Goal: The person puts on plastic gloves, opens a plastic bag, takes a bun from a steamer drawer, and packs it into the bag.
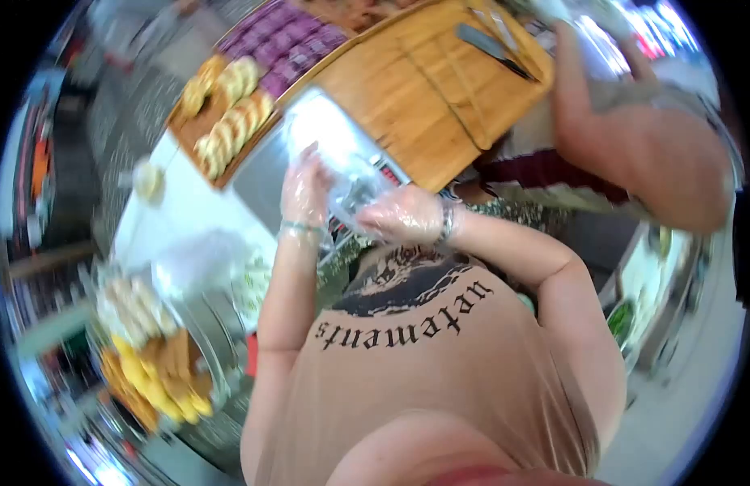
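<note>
My left hand (304,193), in a clear plastic glove, pinches the side of a clear plastic bag (348,188). On the bag's other side my right hand (403,215), gloved in the same way, has its fingers curled on the plastic. Whether anything is inside the bag is blurred. Just beyond both hands lies a metal scale (261,166) with a small red display (388,172). Glare whitens part of its plate.
A wooden board (383,97) holding a knife (492,49) lies beyond the scale. Sliced rolls (233,132) and purple pieces (282,44) fill trays at upper left. Yellow and brown foods (152,377) sit at lower left. Another person's arm (642,146) is close on the right.
</note>
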### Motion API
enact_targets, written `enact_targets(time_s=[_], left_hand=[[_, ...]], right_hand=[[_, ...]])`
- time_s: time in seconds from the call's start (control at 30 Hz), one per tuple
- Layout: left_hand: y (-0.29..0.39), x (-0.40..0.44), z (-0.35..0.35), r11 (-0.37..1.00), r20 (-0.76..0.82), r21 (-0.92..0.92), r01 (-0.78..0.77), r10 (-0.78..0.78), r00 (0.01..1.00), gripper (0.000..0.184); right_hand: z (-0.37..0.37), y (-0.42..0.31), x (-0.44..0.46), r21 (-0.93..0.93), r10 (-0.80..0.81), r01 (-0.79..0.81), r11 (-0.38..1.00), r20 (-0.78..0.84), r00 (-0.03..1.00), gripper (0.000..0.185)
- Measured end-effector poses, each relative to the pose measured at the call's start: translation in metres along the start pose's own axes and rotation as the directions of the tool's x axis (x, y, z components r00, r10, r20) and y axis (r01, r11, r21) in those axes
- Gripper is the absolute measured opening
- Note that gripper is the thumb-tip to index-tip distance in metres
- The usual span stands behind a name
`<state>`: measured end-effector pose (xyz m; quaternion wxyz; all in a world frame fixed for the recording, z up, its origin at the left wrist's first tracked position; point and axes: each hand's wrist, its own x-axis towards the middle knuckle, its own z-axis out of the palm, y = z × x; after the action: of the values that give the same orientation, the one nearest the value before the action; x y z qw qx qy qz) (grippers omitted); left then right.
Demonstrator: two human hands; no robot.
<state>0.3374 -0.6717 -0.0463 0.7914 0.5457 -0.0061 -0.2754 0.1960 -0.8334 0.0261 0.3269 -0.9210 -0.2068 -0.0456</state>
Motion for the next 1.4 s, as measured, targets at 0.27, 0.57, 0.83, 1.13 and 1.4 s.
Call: enact_targets(time_s=[0.27,0.57,0.83,1.13,1.4], left_hand=[[-0.01,-0.047,0.13,0.862,0.561,-0.134,0.488,-0.34,0.755,0.012],[-0.126,-0.157,0.328,0.828,0.7,0.107,0.551,-0.456,0.549,0.014],[-0.293,-0.257,0.479,0.556,0.869,0.485,-0.675,-0.396,0.297,0.036],[-0.351,-0.244,0.603,0.67,0.598,0.74,-0.054,-0.62,0.508,0.024],[-0.36,-0.191,0.695,0.831,0.751,0.54,-0.134,-0.405,0.521,0.023]], right_hand=[[-0.018,-0.021,-0.179,0.194,0.939,-0.92,0.341,-0.032,0.341,0.046],[-0.05,-0.04,-0.446,0.548,1.0,-0.836,0.002,-0.014,-0.008,0.034],[-0.103,-0.073,-0.65,0.709,0.886,0.571,0.413,-0.169,-0.431,0.025],[-0.22,0.031,-0.736,0.72,0.892,0.532,0.446,-0.411,-0.19,0.018],[-0.347,0.181,-0.747,0.303,0.868,-0.828,0.473,-0.325,0.377,0.053]])
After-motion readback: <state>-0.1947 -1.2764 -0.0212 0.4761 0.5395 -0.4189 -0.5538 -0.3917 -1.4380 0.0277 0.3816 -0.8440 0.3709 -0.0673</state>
